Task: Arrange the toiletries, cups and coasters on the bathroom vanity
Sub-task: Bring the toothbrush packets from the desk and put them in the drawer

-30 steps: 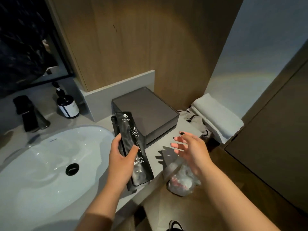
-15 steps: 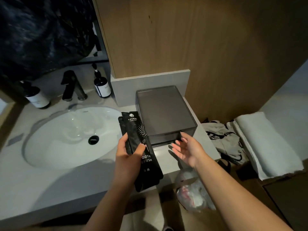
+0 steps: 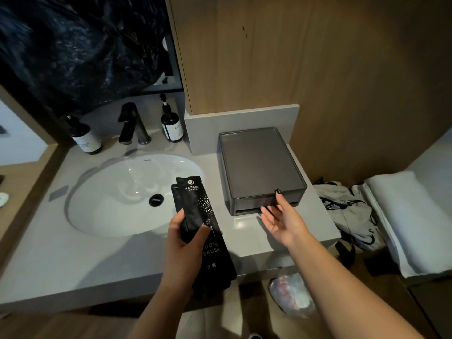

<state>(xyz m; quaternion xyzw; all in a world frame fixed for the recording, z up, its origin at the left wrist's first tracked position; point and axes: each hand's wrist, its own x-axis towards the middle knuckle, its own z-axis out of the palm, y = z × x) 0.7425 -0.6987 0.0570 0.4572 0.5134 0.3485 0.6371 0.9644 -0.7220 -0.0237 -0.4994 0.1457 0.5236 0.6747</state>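
My left hand (image 3: 184,237) grips black toothbrush packets (image 3: 203,231), more than one, held upright over the grey vanity counter (image 3: 73,263) beside the sink. A dark grey drawer box (image 3: 259,167) stands on the counter to the right of the basin. My right hand (image 3: 281,217) is open, palm up, with its fingertips at the front of the box's drawer and one finger on the top front edge. Nothing lies in that hand.
A white oval sink (image 3: 122,194) with a black faucet (image 3: 132,124) sits left. Two dark pump bottles (image 3: 171,123) (image 3: 85,137) stand behind it. A folded white towel (image 3: 403,221) and printed cloth bags (image 3: 347,211) lie right. A plastic-lined bin (image 3: 291,294) stands below the counter edge.
The view has swung left and down over the vanity. My right hand has moved forward from mid-air to the drawer front of the box. The left hand still holds the packets.
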